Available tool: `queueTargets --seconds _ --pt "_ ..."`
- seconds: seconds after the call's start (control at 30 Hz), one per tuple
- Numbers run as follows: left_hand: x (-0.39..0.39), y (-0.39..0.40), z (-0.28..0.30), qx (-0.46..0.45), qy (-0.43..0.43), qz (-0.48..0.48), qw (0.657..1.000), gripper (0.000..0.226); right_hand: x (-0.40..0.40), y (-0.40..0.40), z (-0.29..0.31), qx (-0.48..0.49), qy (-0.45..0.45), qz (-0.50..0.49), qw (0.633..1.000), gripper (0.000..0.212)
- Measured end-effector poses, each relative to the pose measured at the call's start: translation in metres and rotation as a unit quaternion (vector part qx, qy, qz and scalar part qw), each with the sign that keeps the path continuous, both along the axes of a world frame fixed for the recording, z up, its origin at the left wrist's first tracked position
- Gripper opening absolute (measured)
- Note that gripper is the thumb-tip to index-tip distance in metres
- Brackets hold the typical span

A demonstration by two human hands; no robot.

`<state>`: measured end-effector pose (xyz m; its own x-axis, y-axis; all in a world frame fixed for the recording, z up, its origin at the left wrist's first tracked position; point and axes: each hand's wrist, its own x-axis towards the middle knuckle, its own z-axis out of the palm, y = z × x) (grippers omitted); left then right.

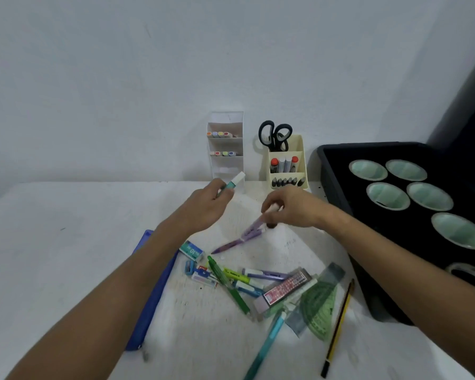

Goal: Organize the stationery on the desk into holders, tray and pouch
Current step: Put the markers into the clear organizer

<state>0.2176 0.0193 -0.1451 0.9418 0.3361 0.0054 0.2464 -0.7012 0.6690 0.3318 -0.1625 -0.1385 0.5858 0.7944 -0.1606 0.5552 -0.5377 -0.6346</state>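
1. A blue pouch [154,292] lies lengthwise on the white worktop [52,242] at the left, partly under the left forearm.
2. The left hand [207,207] is raised above the worktop, its fingers curled round a teal marker with a white cap [232,183]; the cap points up and right, towards the tall white holder [226,145].
3. That holder stands at the back against the wall, with rows of pastel-ended markers lying in its upper shelves.
4. Below the left hand, a loose heap of stationery lies on the worktop: a small teal box [191,250], a green pen [228,283], a yellow highlighter [235,275], a pink-labelled lead case [284,289], a green protractor [317,305], a teal pen [266,341] and a yellow-and-black pencil [339,327] at the heap's right edge.
5. The right hand [291,208] is closed, pinching the white end of a purple pen [251,231] that slants down and left; a second purple pen [228,246] lies just below it, and whether the two touch is unclear.
6. A cream holder [287,163] stands right of the white one, holding black-handled scissors [276,135], red-capped markers and a front row of dark caps.
7. A black tray [337,193] at the right edge holds pale green round cups.
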Motion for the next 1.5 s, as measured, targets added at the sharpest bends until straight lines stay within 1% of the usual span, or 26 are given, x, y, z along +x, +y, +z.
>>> queueTargets --seconds 0.07,0.13,0.17,0.23,0.3,0.33,0.43,0.57,0.63,0.77,0.87,1.03,1.27,1.5 --pt "0.004 0.007 0.012 0.01 -0.04 -0.004 0.999 0.025 0.005 0.006 0.011 0.067 -0.017 -0.037 0.997 0.012" --pt "0.013 0.017 0.018 0.029 -0.079 0.017 0.996 0.02 0.009 0.015 0.019 0.114 -0.066 -0.059 0.99 0.008" --pt "0.018 0.023 0.022 0.044 -0.1 0.038 0.993 0.021 0.012 0.021 0.024 0.139 -0.084 -0.063 0.985 0.01" --pt "0.026 0.033 0.031 0.084 -0.132 0.073 0.985 0.023 0.014 0.03 0.034 0.183 -0.087 -0.063 0.977 0.023" --pt "0.029 0.038 0.042 0.141 -0.147 0.077 0.976 0.017 0.015 0.039 0.042 0.216 -0.1 -0.052 0.97 0.034" --pt "0.03 0.039 0.046 0.158 -0.153 0.072 0.973 0.015 0.015 0.044 0.044 0.224 -0.117 -0.047 0.966 0.035" --pt "0.027 0.04 0.048 0.155 -0.168 0.062 0.972 0.014 0.015 0.058 0.037 0.211 -0.16 -0.049 0.963 0.025" --pt "0.028 0.045 0.022 0.165 -0.177 0.07 0.968 0.01 0.014 0.072 0.015 0.204 -0.184 -0.061 0.96 0.02" --pt "0.032 0.049 0.008 0.177 -0.191 0.065 0.963 0.015 0.013 0.078 0.007 0.206 -0.209 -0.054 0.954 0.017" --pt "0.045 0.055 -0.012 0.228 -0.169 0.076 0.956 0.023 0.016 0.097 -0.015 0.197 -0.221 -0.051 0.954 0.02" --pt "0.056 0.056 -0.021 0.225 -0.156 0.083 0.958 0.025 0.019 0.115 -0.026 0.186 -0.228 -0.057 0.954 0.02" --pt "0.07 0.062 -0.028 0.238 -0.115 0.063 0.962 0.022 0.024 0.132 -0.029 0.166 -0.223 -0.067 0.958 0.02" --pt "0.079 0.067 -0.031 0.24 -0.092 0.08 0.963 0.021 0.031 0.142 -0.032 0.155 -0.191 -0.068 0.967 0.02" --pt "0.071 0.064 -0.035 0.224 -0.085 0.107 0.965 0.03 0.024 0.133 -0.028 0.151 -0.169 -0.071 0.971 0.026"
